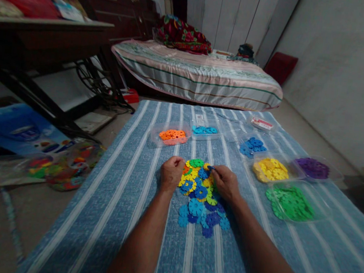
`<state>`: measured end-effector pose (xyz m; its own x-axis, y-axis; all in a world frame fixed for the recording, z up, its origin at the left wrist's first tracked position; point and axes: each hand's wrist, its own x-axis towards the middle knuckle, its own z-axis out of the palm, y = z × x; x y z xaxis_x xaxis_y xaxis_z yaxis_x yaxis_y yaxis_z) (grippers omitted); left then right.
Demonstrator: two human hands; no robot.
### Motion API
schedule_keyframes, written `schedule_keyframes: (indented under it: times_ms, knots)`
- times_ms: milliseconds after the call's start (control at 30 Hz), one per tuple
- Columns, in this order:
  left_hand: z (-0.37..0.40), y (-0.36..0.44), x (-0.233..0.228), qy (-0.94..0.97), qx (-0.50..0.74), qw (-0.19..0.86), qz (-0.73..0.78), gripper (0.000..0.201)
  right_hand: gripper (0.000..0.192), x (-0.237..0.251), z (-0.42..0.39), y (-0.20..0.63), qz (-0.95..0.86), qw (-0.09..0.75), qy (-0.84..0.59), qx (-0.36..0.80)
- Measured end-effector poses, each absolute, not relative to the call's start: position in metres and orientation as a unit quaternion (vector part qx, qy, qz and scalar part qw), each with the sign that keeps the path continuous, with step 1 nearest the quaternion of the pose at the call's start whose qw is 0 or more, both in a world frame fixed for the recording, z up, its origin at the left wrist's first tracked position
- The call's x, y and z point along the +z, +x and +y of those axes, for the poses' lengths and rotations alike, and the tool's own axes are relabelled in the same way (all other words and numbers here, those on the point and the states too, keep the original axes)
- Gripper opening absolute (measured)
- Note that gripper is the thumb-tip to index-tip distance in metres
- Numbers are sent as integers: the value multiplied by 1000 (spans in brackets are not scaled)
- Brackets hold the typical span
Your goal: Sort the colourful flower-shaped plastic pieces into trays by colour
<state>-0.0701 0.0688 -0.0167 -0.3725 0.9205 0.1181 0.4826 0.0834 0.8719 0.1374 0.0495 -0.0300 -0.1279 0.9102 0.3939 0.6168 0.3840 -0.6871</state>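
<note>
Striped blue cloth covers the floor beneath us. Our left hand is curled into a fist at the pile of mixed discs; whether it holds anything, we cannot tell. Our right hand pinches a blue disc between fingertips above the pile.

Left hand: closed in a fist, resting at the left edge of the mixed pile of coloured discs.
Right hand: fingertips pinch a blue disc at the pile's top right.
Surface: blue striped mat on the floor.
Trays: orange, light blue, dark blue, yellow, purple, green, each sorted by colour.
Background: bed beyond the mat.
</note>
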Motion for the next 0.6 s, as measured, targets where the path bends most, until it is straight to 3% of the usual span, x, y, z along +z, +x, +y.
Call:
schedule_keyframes:
  times_ms: [267, 600]
  knots:
    - [69, -73, -16, 502, 440, 238, 705, 17, 27, -26, 51, 137, -667, 467, -526, 247]
    - [71, -74, -13, 498, 446, 249, 701, 15, 22, 4, 67, 156, -714, 443, -522, 142]
